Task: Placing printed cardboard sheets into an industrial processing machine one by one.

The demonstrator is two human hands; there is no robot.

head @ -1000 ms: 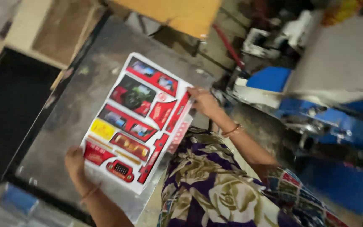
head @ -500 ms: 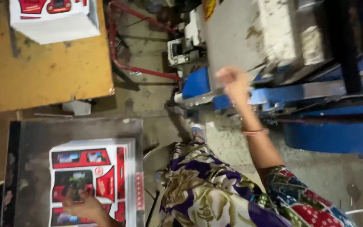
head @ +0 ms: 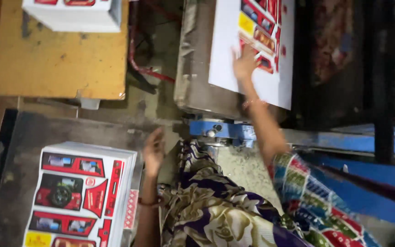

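Right hand (head: 244,63): fingers spread, pressed flat on printed sheet (head: 257,45) lying on machine bed (head: 197,68). Left hand (head: 154,148): open, empty, beside stack (head: 81,192) on grey table (head: 28,137). One sheet placed; thick stack left to feed, apparently.

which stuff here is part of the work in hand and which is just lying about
In use:
right hand pressed flat on a printed sheet on the grey machine bed
left hand, empty, beside the stack of printed sheets

Lying about:
yellow board
second white stack on it
red rods
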